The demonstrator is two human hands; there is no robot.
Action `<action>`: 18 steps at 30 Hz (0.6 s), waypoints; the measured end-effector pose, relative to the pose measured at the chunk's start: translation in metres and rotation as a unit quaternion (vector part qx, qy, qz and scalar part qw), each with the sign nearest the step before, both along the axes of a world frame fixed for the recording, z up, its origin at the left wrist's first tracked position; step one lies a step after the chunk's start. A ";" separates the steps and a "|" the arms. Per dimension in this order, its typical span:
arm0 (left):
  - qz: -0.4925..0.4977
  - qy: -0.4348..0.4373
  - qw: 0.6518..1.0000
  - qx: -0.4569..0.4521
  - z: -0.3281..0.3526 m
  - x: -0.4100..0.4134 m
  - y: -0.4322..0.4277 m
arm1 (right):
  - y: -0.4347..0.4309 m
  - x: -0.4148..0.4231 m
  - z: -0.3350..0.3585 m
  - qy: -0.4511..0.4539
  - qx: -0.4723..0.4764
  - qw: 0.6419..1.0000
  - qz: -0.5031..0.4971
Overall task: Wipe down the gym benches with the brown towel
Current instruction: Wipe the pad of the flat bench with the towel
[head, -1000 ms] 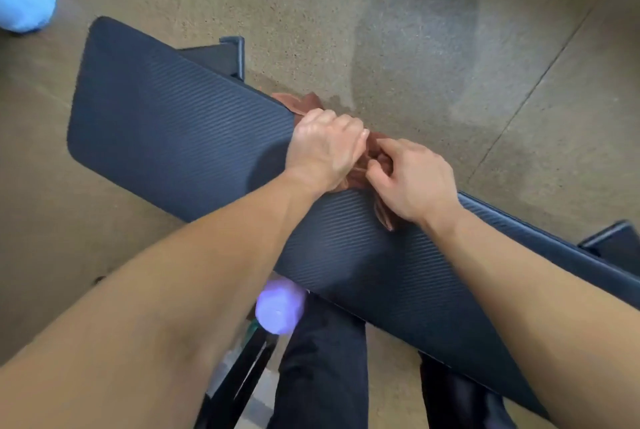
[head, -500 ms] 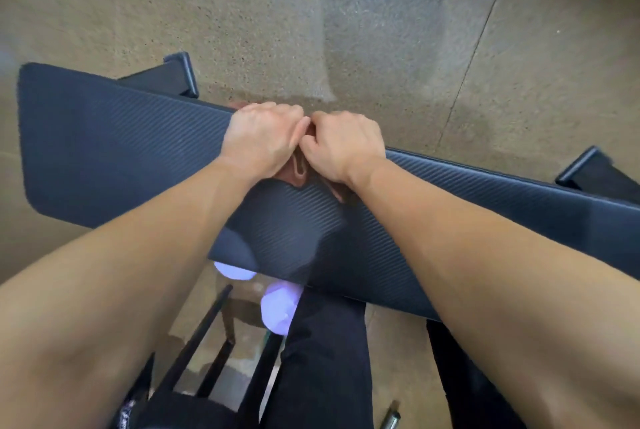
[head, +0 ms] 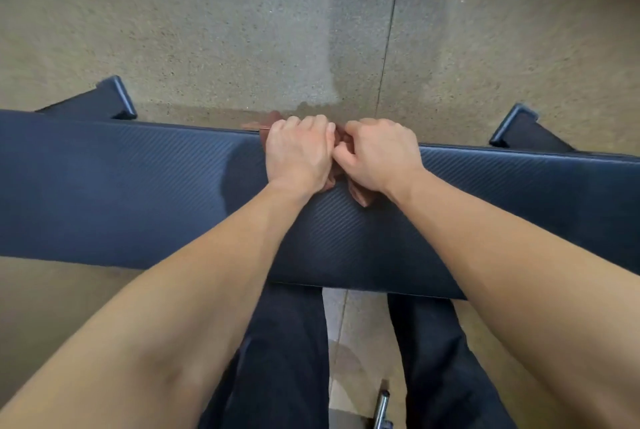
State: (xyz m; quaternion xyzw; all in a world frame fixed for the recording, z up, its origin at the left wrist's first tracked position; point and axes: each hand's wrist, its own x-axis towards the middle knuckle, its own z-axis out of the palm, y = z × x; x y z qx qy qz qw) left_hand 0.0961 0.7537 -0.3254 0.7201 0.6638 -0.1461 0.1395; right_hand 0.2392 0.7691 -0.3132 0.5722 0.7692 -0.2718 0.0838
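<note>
Brown towel (head: 358, 194) is bunched under the left hand (head: 298, 155) and right hand (head: 380, 156), fingers clenched on it at the bench (head: 138, 186) far edge, concentrating wiping pressure there.

The dark blue padded bench (head: 138, 193) under my hands has matt, ribbed vinyl (carbon-weave look); the crumpled brown cloth towel (head: 358, 194) looks soft, the speckled tan floor (head: 207, 30) rough.

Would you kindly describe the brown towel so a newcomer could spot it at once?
A long dark padded bench spans the view. At its far edge, mid-length, the left hand and right hand press side by side. The brown towel is bunched beneath them, the only reddish-brown thing there.
</note>
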 end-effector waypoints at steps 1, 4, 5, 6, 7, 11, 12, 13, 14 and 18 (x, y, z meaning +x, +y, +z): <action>-0.005 -0.011 1.000 -0.001 0.000 0.014 0.000 | -0.002 0.014 -0.001 -0.011 0.001 1.000 -0.005; -0.068 -0.048 0.996 0.010 -0.003 0.015 0.001 | -0.005 0.023 -0.005 -0.042 0.001 0.999 -0.021; -0.100 -0.066 0.993 0.018 -0.003 0.004 0.002 | -0.005 0.016 -0.005 -0.053 0.007 0.998 -0.025; -0.125 -0.077 0.989 0.022 -0.004 -0.010 0.004 | -0.005 0.006 -0.005 -0.063 0.013 0.998 -0.025; -0.139 -0.077 0.987 0.018 -0.004 -0.026 0.006 | -0.006 -0.006 -0.003 -0.069 0.017 0.997 -0.020; -0.131 -0.036 0.991 0.009 -0.001 -0.097 0.005 | -0.006 -0.077 0.001 -0.046 0.002 0.999 0.001; -0.128 -0.027 0.991 0.012 -0.001 -0.107 0.004 | -0.003 -0.093 0.001 -0.040 -0.004 0.999 -0.003; -0.123 -0.020 0.992 0.015 -0.002 -0.112 0.003 | -0.001 -0.104 0.000 -0.035 -0.011 0.999 -0.008; -0.112 -0.017 0.993 0.017 -0.003 -0.112 0.003 | 0.000 -0.109 0.000 -0.031 -0.012 0.999 -0.008; -0.005 0.029 0.999 0.019 -0.002 -0.078 -0.002 | -0.001 -0.077 -0.002 -0.011 0.019 1.000 0.016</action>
